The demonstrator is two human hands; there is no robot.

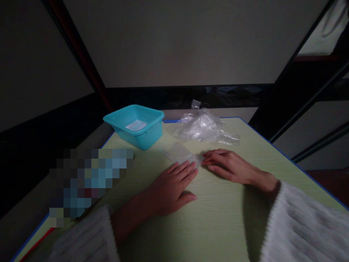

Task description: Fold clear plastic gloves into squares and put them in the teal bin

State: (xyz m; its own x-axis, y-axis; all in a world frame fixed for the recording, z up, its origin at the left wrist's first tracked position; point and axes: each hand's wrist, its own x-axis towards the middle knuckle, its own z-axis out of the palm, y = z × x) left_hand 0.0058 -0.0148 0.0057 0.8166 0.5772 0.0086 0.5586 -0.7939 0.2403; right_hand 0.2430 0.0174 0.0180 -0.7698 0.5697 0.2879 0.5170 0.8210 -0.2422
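A small clear plastic bag [178,153] lies flat on the table in front of me. My left hand [174,189] rests palm down with its fingers stretched out, their tips on the near edge of the bag. At the bag's right corner is my right hand [230,165], its fingers bent and close together with the tips at the plastic. Part of the bag's near edge is hidden beneath my left fingers. Behind it sits a crumpled heap of clear plastic bags [201,125].
A turquoise plastic basket [151,135] stands at the back left, with a flat whitish piece [136,125] inside. The pale yellow-green table [212,225] has a blue edge. A pixelated area covers something at the left. Panels rise behind the table.
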